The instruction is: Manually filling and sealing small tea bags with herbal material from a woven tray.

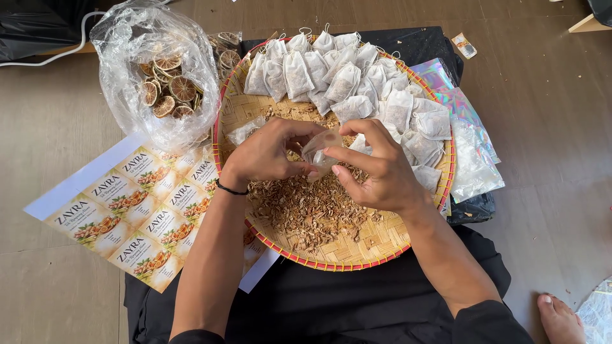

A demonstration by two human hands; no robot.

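Holding a small white pouch (320, 151) between both hands, over the middle of the round woven tray (376, 245) in my lap. My left hand (268, 153) pinches one edge of it, fingers curled in, a black band on that wrist. My right hand (376, 169) grips the other edge from the far side, thumb and forefinger spreading the mouth. Both grasps are light pinches on the thin fabric, nothing clenched.

Loose dried brown chips (306, 207) lie heaped on the tray just under my hands. Filled pouches (357, 86), drawstrings showing, are laid in overlapping rows along the far rim. One more flat empty pouch (245, 132) lies left of my knuckles.

By my judgement this is the filling step: the pouch looks partly loaded, mouth held open. The next move calls for keeping the opening spread with one hand while the other pinches chips in without spilling, then closing the top.

Off the tray: a clear bag of dried citrus slices (167, 89) to the left, a sheet of printed labels (137, 210) on the floor below it, shiny foil packets (462, 130) to the right.
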